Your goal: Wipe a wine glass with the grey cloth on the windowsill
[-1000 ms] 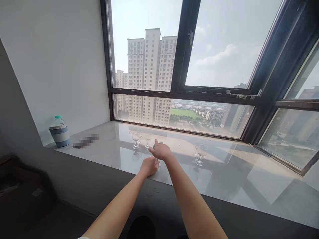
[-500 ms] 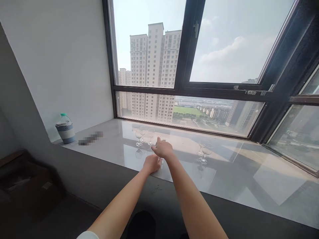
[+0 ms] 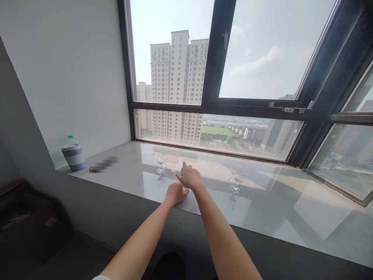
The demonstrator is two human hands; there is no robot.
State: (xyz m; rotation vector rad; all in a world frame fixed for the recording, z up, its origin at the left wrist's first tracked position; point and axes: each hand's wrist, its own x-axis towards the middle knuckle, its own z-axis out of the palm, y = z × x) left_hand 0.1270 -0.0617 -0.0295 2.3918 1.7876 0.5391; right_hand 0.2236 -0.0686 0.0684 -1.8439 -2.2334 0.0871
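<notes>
The upright stemmed glass (image 3: 184, 179) is closed on by both grips, right hand (image 3: 190, 178) at its bowl, left hand (image 3: 175, 193) at 7 o'clock by its foot.

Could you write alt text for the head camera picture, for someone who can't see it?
Two bare hands meet at a small stemmed glass on a glossy grey window ledge: the right hand on its bowl, the left hand by its base. More glasses stand nearby.

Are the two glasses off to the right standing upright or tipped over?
Upright. Both stemmed glasses stand on their feet on the sill, bowls upward, apart from the hands.
</notes>
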